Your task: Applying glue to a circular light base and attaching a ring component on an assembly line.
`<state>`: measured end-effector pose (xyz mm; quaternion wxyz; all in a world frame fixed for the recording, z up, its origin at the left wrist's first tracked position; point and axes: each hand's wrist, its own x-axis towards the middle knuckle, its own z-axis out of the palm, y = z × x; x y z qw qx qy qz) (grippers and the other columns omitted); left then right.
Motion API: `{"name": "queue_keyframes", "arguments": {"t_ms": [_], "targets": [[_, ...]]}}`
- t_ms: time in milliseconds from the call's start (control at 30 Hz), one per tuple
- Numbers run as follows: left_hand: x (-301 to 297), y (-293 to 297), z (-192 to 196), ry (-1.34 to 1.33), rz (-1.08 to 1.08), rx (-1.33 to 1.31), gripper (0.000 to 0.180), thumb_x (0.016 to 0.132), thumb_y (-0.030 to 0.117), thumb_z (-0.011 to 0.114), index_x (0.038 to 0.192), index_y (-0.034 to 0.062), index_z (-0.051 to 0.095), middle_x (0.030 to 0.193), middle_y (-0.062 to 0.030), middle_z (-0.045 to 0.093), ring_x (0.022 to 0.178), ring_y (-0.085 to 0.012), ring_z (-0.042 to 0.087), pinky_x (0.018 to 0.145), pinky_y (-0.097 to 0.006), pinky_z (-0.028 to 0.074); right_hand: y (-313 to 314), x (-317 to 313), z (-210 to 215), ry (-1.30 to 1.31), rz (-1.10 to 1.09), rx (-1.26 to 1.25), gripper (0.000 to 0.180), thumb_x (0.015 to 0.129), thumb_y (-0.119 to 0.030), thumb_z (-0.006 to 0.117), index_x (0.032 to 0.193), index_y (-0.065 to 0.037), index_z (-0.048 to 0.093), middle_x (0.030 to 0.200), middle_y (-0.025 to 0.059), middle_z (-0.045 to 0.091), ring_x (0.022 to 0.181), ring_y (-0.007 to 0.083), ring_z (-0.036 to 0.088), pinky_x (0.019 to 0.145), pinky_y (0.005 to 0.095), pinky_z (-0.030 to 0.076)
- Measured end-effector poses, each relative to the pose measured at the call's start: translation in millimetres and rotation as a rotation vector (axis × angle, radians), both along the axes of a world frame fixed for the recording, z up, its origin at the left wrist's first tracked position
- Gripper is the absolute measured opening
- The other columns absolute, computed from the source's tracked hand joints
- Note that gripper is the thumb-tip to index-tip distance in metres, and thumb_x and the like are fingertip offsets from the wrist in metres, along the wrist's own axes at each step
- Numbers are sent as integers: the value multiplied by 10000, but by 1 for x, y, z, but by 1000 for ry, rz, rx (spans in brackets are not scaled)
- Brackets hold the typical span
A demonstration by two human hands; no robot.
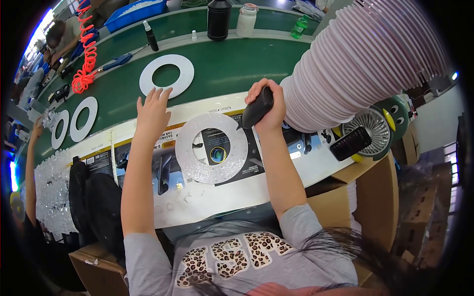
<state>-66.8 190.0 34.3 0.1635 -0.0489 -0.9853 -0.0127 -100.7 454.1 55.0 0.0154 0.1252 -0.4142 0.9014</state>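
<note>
In my right hand [270,106] is a black, smooth-handled tool [257,107], fingers wrapped round it. Its small pointed tip sits by the upper right rim of a flat, speckled white ring [185,153]. That ring lies in front of me on a white board [207,204] covered in part with printed packaging sheets; the print shows through its hole. My left hand [154,111] is stretched out with fingers apart, holding nothing. Its fingertips reach the near edge of a second white ring [186,74] on the green table; whether they touch it I cannot tell.
A tall stack of ribbed white rings [355,59] leans at right, beside a fan [373,130] and a black phone [350,143]. Two more rings [94,112] lie left, near another person's hand [37,128]. Bottles [218,19] and a red coiled hose [88,49] are behind.
</note>
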Motion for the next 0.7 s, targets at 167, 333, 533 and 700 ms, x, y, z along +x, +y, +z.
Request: {"name": "queue_keyframes", "arguments": {"t_ms": [167, 333, 533, 700], "targets": [[31, -2, -22, -8, -16, 219, 447, 789, 75, 633, 1223, 102, 527, 1246, -108, 546, 1252, -292, 440, 1035, -501, 320, -4, 6, 0, -72, 147, 193, 367, 914, -297, 389, 655, -45, 453, 603, 77, 465, 594, 163, 476, 613, 268, 404], [39, -14, -44, 243, -37, 412, 308, 798, 56, 604, 1105, 44, 583, 1144, -140, 596, 1175, -318, 503, 978, -418, 382, -17, 15, -1, -28, 141, 242, 376, 920, -307, 380, 653, -51, 451, 605, 75, 462, 598, 157, 480, 606, 266, 403], [31, -15, -51, 350, -33, 486, 254, 806, 30, 575, 1059, 43, 594, 1104, -153, 603, 1091, -329, 545, 928, -406, 423, -5, 39, -15, -16, 37, 168, 345, 924, -302, 364, 679, -64, 412, 621, 61, 420, 627, 160, 430, 647, 291, 387], [29, -11, -56, 397, -43, 503, 239, 804, 22, 567, 1040, 44, 598, 1070, -153, 608, 1029, -329, 566, 893, -402, 441, -8, 41, -25, 35, 16, 152, 378, 935, -298, 329, 679, -45, 445, 623, 84, 465, 641, 157, 462, 659, 272, 382]]}}
